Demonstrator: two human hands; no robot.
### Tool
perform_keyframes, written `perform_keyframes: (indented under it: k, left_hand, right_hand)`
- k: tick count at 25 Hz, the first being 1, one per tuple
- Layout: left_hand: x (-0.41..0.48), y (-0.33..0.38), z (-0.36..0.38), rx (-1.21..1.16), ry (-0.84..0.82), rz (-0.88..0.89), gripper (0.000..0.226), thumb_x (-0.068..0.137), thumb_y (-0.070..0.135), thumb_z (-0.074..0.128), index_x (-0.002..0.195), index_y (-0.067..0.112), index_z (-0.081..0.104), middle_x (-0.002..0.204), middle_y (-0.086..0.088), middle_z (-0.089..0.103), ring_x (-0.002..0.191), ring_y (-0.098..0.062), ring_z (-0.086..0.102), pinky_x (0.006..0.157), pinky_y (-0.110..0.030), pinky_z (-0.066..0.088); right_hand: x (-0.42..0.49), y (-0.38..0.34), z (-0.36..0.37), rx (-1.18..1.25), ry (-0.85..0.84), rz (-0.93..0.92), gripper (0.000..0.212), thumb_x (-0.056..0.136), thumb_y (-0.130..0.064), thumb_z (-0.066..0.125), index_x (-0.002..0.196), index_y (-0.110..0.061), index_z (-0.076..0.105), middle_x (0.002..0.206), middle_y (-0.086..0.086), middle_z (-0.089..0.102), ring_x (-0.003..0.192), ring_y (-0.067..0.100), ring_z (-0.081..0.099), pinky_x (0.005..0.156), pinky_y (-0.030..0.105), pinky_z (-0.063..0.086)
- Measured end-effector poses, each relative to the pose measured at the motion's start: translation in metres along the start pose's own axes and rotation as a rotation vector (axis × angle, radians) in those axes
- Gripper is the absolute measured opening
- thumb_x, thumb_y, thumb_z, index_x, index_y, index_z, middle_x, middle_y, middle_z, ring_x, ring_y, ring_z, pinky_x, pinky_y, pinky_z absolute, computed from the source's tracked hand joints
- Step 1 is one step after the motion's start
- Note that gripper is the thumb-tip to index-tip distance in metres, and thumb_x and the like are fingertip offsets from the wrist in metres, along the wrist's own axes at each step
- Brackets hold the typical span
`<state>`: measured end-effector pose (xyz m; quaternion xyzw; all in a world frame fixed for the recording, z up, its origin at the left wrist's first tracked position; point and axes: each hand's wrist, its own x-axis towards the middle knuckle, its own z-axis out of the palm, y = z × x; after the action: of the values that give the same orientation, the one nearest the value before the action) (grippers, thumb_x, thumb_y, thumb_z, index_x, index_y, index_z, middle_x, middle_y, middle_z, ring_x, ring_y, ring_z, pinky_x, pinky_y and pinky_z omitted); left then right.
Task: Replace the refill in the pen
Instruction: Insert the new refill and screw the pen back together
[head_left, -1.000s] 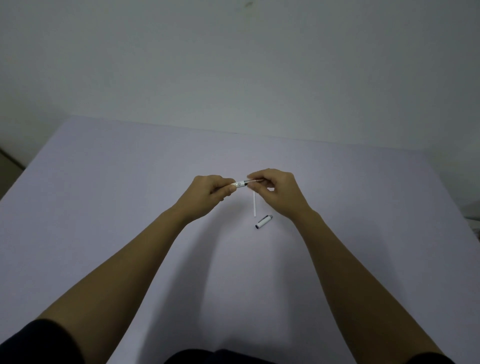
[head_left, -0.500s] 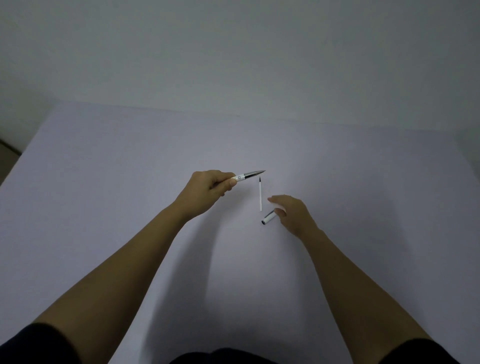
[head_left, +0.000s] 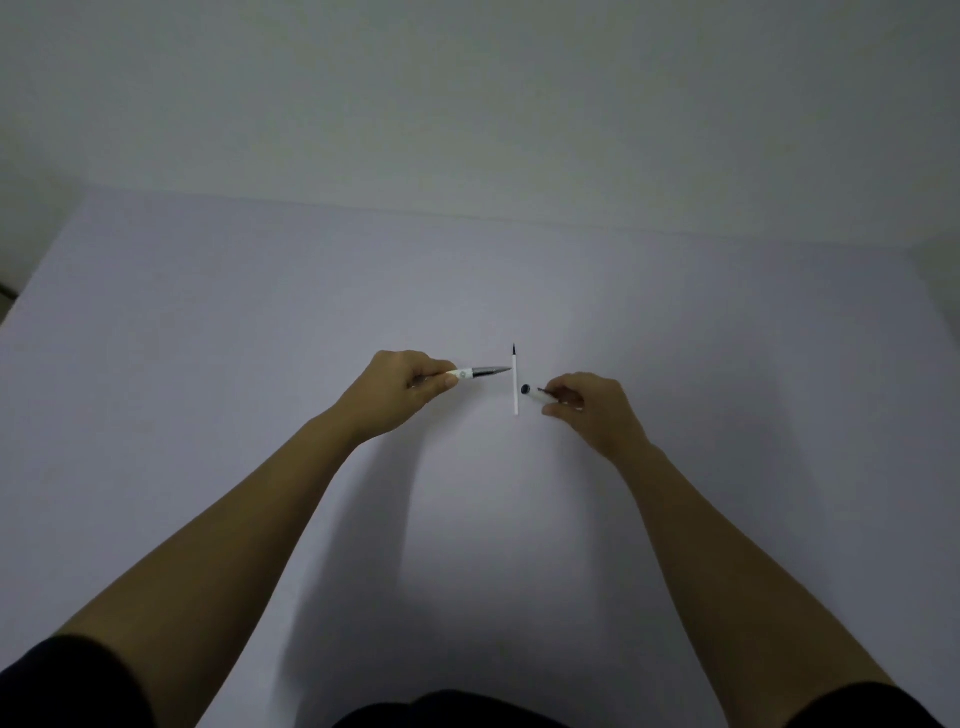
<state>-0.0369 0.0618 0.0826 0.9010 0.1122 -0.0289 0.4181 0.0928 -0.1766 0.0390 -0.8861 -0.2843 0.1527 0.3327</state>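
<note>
Left hand (head_left: 402, 387) gripping pen (head_left: 480, 372), right hand (head_left: 589, 402) pinching cap (head_left: 537, 393)

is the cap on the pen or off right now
Off. The right hand holds the cap apart from the pen, whose bare tip sticks out of the left hand; the spare refill lies between them.

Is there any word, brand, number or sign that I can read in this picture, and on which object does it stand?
No text can be read.
Pen in the left hand: a small round mark on its white band, too small and blurred to read.
Pen cap in the right hand: no marking visible.
Refill on the table: no marking visible.
</note>
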Motion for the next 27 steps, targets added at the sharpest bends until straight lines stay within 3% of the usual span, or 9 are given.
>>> perform_keyframes:
  k: [3, 7, 15, 18, 22, 27]
  left_hand:
    - [-0.004, 0.001, 0.001, 0.039, -0.006, 0.006, 0.021, 0.092, 0.034, 0.053, 0.099, 0.025, 0.071, 0.065, 0.007, 0.053, 0.061, -0.007, 0.048, 0.058, -0.022, 0.035]
    - [-0.006, 0.008, -0.002, 0.078, 0.03, 0.04, 0.021, 0.093, 0.032, 0.052, 0.098, 0.024, 0.071, 0.062, 0.007, 0.049, 0.06, -0.01, 0.046, 0.054, -0.013, 0.034]
    - [-0.014, 0.014, -0.009, 0.188, 0.024, 0.079, 0.026, 0.095, 0.031, 0.048, 0.08, 0.016, 0.064, 0.058, 0.002, 0.045, 0.057, -0.014, 0.041, 0.055, -0.026, 0.032]
    - [-0.015, 0.016, -0.009, 0.228, -0.001, 0.079, 0.03, 0.095, 0.029, 0.048, 0.078, 0.009, 0.062, 0.063, -0.009, 0.053, 0.06, -0.019, 0.043, 0.057, -0.031, 0.034]
    - [-0.017, 0.019, -0.008, 0.237, -0.024, 0.086, 0.029, 0.095, 0.029, 0.048, 0.084, 0.008, 0.065, 0.068, -0.014, 0.059, 0.062, -0.022, 0.046, 0.058, -0.032, 0.036]
    - [-0.018, 0.025, -0.008, 0.143, 0.02, 0.089, 0.027, 0.094, 0.031, 0.049, 0.085, 0.012, 0.067, 0.069, -0.014, 0.06, 0.059, -0.018, 0.045, 0.055, -0.027, 0.033]
  right_hand:
    - [0.004, -0.018, -0.012, 0.014, 0.058, -0.066, 0.023, 0.07, -0.01, 0.077, 0.092, -0.006, 0.071, 0.085, 0.015, 0.071, 0.075, 0.026, 0.062, 0.072, 0.032, 0.046]
    - [0.005, -0.034, -0.018, 0.022, 0.038, -0.099, 0.024, 0.072, -0.012, 0.076, 0.095, -0.009, 0.07, 0.088, 0.012, 0.071, 0.079, 0.024, 0.063, 0.076, 0.032, 0.047]
    - [-0.001, -0.047, -0.023, -0.076, 0.021, -0.209, 0.018, 0.077, -0.011, 0.071, 0.095, -0.009, 0.07, 0.088, 0.009, 0.071, 0.08, 0.023, 0.061, 0.074, 0.029, 0.044]
    - [-0.002, -0.05, -0.026, -0.164, -0.009, -0.261, 0.017, 0.079, -0.011, 0.069, 0.096, -0.011, 0.071, 0.09, 0.009, 0.07, 0.084, 0.023, 0.062, 0.073, 0.028, 0.041]
    - [-0.004, -0.059, -0.028, -0.186, -0.009, -0.335, 0.018, 0.08, -0.011, 0.068, 0.098, -0.01, 0.071, 0.093, 0.01, 0.071, 0.087, 0.026, 0.064, 0.076, 0.037, 0.049]
    - [-0.004, -0.079, -0.027, -0.177, 0.003, -0.416, 0.021, 0.082, -0.009, 0.066, 0.102, -0.009, 0.071, 0.095, 0.013, 0.071, 0.088, 0.028, 0.065, 0.077, 0.039, 0.051]
